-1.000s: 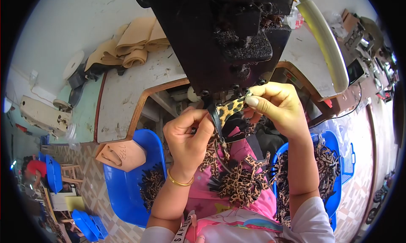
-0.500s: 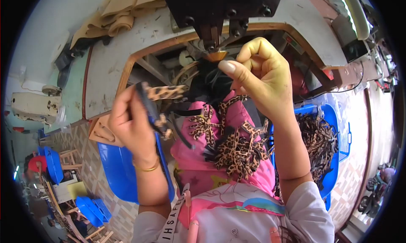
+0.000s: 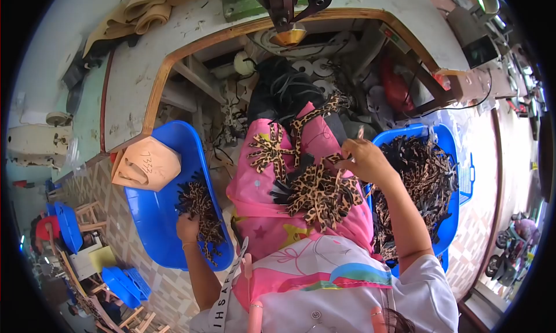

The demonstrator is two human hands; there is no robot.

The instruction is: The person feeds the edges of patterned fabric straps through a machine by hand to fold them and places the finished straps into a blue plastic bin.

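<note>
In the head view, our left hand (image 3: pixel 188 227) is down in the left blue tub (image 3: pixel 165 234), touching a heap of leopard-print straps (image 3: pixel 202 205); we cannot tell whether it grips any. Our right hand (image 3: pixel 370 161) has its fingers drawn together on a leopard-print piece (image 3: pixel 334 158), at the right edge of the lap pile (image 3: pixel 324 197) on our pink apron (image 3: pixel 246 185).

A brown paper bag (image 3: pixel 155 162) with handwriting covers the far left corner of the left tub. To the right, another blue tub (image 3: pixel 445 137) carries a tangle of straps (image 3: pixel 414 182), partly hidden by our right forearm. Far off, a dark machine (image 3: pixel 281 8) overhangs the cut-out desk (image 3: pixel 191 34), blocking part of its edge; brown sheets (image 3: pixel 136 11) lie far left.
</note>
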